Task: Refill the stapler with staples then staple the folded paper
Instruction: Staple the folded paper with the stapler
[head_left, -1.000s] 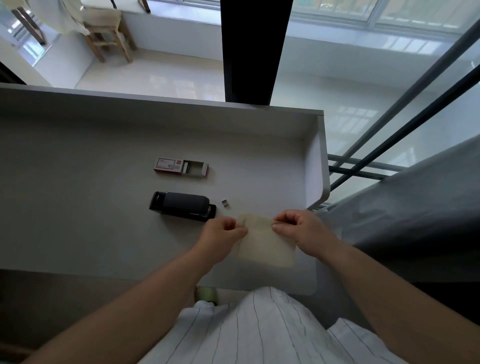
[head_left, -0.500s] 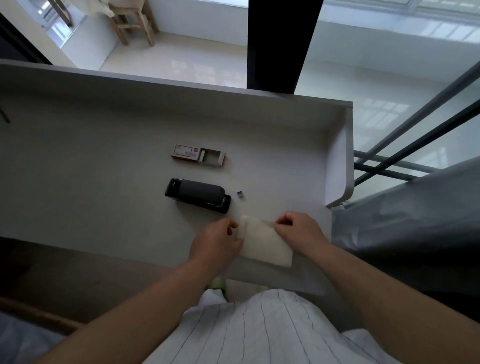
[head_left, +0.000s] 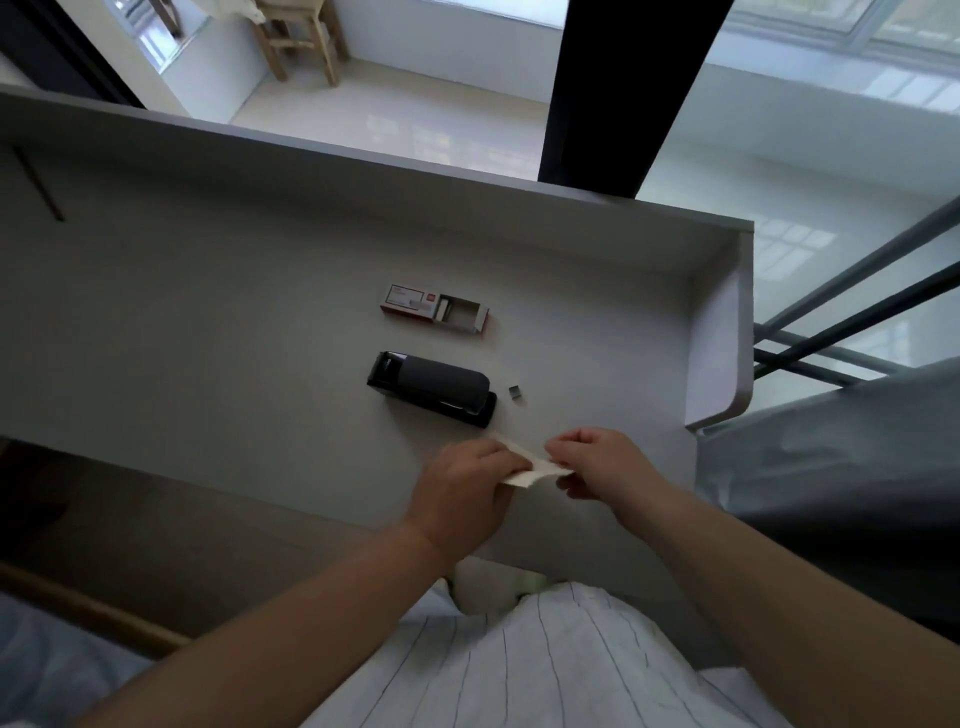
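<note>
A black stapler (head_left: 431, 387) lies closed on the grey desk (head_left: 208, 312). Behind it sits a red and white staple box (head_left: 434, 309) with its tray slid out to the right. A small strip of staples (head_left: 515, 392) rests just right of the stapler. Near the desk's front edge, my left hand (head_left: 467, 493) and my right hand (head_left: 597, 462) both pinch a folded pale paper (head_left: 530, 467), lifted off the desk and seen almost edge-on. Much of the paper is hidden by my fingers.
The desk has a raised back wall (head_left: 415, 176) and a raised right side panel (head_left: 719, 332). Dark metal rails (head_left: 852, 312) and a grey cloth (head_left: 841, 457) lie to the right. A black post (head_left: 618, 93) stands behind the desk.
The paper lay flat on the desk under both hands; now it is lifted and folded narrower between my fingers. The camera view shifted left.
</note>
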